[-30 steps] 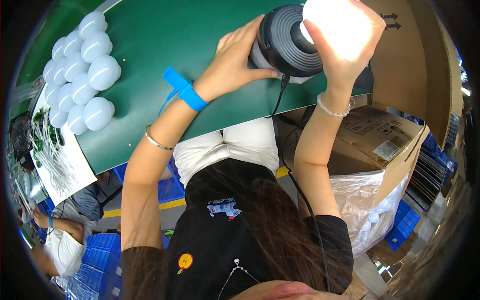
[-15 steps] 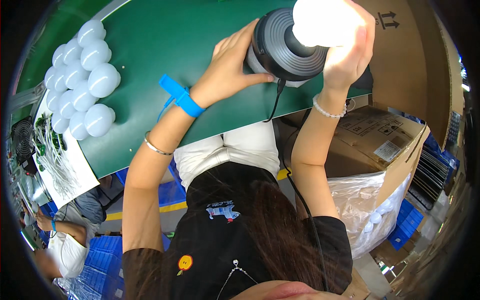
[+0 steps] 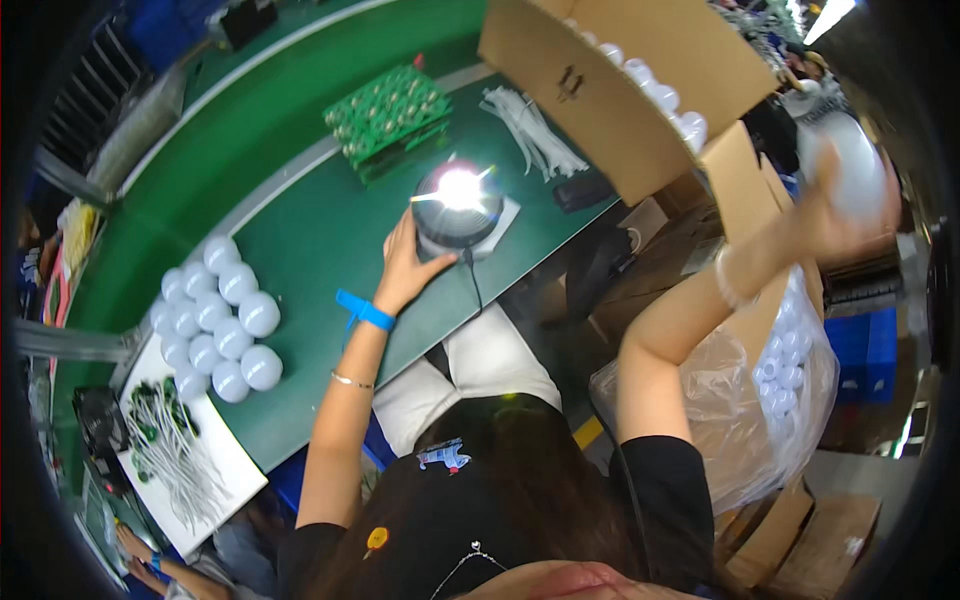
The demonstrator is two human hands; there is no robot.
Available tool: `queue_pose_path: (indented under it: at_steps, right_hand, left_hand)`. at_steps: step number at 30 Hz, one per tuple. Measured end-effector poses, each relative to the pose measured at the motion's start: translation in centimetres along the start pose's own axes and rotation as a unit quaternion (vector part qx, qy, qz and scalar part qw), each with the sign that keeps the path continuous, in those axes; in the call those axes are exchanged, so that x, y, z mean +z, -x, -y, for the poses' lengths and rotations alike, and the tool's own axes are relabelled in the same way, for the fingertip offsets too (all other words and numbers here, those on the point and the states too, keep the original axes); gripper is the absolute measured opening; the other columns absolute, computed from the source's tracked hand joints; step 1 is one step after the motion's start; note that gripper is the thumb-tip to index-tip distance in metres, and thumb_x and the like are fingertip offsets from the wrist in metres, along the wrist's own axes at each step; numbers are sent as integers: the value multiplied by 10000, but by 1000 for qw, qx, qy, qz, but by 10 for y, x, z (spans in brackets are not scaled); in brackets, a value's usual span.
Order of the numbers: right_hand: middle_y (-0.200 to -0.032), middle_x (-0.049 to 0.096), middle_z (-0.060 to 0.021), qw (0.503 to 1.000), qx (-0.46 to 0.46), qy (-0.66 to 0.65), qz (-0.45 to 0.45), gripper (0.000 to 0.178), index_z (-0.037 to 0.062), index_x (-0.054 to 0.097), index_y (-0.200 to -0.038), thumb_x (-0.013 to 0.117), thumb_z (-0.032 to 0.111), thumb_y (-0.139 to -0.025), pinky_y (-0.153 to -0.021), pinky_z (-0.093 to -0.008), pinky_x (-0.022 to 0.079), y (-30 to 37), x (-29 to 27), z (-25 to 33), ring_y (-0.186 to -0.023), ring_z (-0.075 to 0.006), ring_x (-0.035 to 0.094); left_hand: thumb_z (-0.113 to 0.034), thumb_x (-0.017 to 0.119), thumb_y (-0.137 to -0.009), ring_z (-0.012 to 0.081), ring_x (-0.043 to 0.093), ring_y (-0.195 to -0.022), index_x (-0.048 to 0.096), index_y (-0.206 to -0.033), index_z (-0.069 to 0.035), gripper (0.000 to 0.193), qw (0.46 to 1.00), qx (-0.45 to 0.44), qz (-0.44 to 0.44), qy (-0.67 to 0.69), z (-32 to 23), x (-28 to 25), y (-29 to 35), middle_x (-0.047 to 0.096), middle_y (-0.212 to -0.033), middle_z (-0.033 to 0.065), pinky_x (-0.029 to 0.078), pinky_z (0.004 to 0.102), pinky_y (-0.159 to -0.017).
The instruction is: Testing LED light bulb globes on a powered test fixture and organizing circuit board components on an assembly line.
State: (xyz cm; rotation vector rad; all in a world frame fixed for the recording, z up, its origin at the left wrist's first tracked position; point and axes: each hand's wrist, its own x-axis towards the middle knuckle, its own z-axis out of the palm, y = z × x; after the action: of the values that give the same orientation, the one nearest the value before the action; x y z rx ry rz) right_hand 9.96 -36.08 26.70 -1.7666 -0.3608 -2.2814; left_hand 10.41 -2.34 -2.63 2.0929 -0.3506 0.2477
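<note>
At the middle of the table stands a round black ridged device (image 3: pixel 447 232) on a pale base, a bare bright light (image 3: pixel 461 188) glaring on its top. My left hand (image 3: pixel 405 268) grips its near left side, thumb along the front and fingers round the side. At the far right my raised right hand (image 3: pixel 862 215), smeared by motion, is closed on a white bulb globe (image 3: pixel 845 165). Several similar white globes (image 3: pixel 235 338) lie in a cluster on the left of the green table (image 3: pixel 320 340).
Behind the device sits a stack of green circuit boards (image 3: pixel 388 115), beside white cable ties (image 3: pixel 530 130). An open carton (image 3: pixel 590 110) of globes is at back right. A plastic bag (image 3: pixel 720 420) with globes stands below my right arm. White wires (image 3: pixel 175 450) lie at left.
My right hand has moved from the device's glowing top out to the far right with the globe, leaving the light bare. My left hand stays on the device. The view has shifted.
</note>
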Motion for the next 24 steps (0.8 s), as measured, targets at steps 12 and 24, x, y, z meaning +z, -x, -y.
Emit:
queue_pose_path:
  at_steps: [12, 24]
  right_hand:
    - [-1340, 367, -234, 808, 298, -121, 493, 648, -2, 320, -1347, 543, 376, -871, -1051, -369, 275, 49, 118, -114, -1291, -312, 312]
    - [-1231, 537, -102, 786, -243, -460, 334, 390, -19, 454, -1248, 502, 104, -881, -977, -305, 361, -95, -89, 95, -1153, -175, 496]
  left_hand:
    - [-259, 731, -717, 346, 372, -1254, 234, -1397, -12, 878, 999, 6, -27, 25, -3, -13, 6, 374, -1366, 192, 289, 400, -1043]
    - [-355, 626, -823, 160, 441, -850, 440, -1281, -16, 599, 839, 422, -251, 235, -211, -198, 88, 487, -929, 16, 297, 443, -925]
